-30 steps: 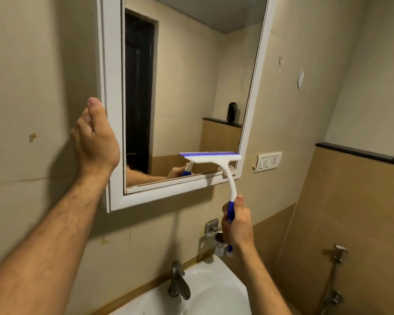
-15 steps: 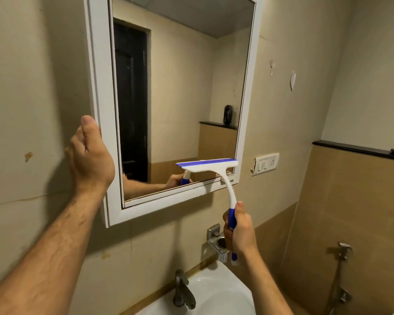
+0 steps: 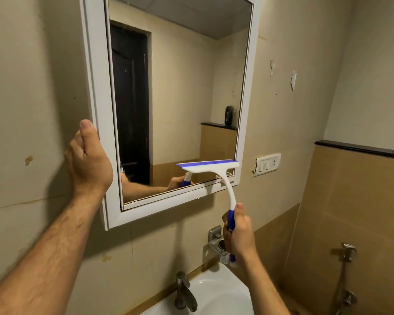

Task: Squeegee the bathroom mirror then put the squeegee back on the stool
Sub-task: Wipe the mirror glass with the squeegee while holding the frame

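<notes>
At the low right corner of the mirror [image 3: 180, 98], the squeegee [image 3: 210, 169] has its blue rubber edge on the glass, just above the white frame. The wiping looks almost done here, I think, but I cannot tell if the glass is dry. The stool is not in view, so putting the squeegee back is still to do. The right hand [image 3: 237, 235] is wrapped around the blue handle, near the sink [image 3: 216, 294]. The left hand [image 3: 89, 160] grips the left side of the frame, thumb up, fingers hidden behind it. The glass is flat and shiny. The squeegee is smooth plastic with a curved white neck. The tap [image 3: 184, 292] is dull gray metal.
</notes>
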Motion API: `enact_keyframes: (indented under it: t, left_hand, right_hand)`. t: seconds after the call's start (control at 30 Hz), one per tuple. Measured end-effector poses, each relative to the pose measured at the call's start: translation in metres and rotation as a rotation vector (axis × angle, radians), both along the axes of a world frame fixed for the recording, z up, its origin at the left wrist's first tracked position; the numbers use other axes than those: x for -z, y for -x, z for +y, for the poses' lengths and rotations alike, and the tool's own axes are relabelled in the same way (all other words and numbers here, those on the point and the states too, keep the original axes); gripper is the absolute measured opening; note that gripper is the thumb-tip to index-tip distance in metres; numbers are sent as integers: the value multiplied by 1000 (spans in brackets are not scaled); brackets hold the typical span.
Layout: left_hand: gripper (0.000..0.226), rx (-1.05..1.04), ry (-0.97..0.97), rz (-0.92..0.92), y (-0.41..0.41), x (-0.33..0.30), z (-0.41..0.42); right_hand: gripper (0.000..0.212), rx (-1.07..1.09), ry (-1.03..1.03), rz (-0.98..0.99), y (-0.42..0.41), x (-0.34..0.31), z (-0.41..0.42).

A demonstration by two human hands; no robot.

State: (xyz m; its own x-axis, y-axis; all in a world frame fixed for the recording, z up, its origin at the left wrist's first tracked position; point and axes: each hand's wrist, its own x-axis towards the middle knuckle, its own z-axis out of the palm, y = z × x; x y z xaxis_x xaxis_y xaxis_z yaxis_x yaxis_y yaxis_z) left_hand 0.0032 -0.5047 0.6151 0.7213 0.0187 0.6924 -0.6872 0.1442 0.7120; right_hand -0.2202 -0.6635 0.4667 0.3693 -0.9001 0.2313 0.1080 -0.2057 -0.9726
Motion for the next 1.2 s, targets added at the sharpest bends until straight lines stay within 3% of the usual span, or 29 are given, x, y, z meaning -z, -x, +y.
enact_keyframes:
  t: [0.2, 0.27, 0.53, 0.83, 1.0, 1.2]
  left_hand:
    - [49, 11, 27, 25, 4, 0, -1]
    - [40, 2, 36, 45, 8, 0, -2]
    - [39, -14, 38, 34, 3, 2, -4]
    - [38, -1, 41, 50, 6, 1, -4]
    - [38, -4, 34, 57, 4, 1, -4]
    - [38, 8, 41, 37, 4, 2, -3]
  right_hand:
    - [63, 18, 65, -79, -4, -40, -6]
    - [63, -7, 35, -84, -9, -48, -9]
    - [65, 23, -27, -49, -9, 15, 5]
    - [58, 53, 66, -91, -22, -29, 7]
    - [63, 65, 22, -96, -29, 11, 12]
    - [55, 140, 13, -36, -22, 37, 25]
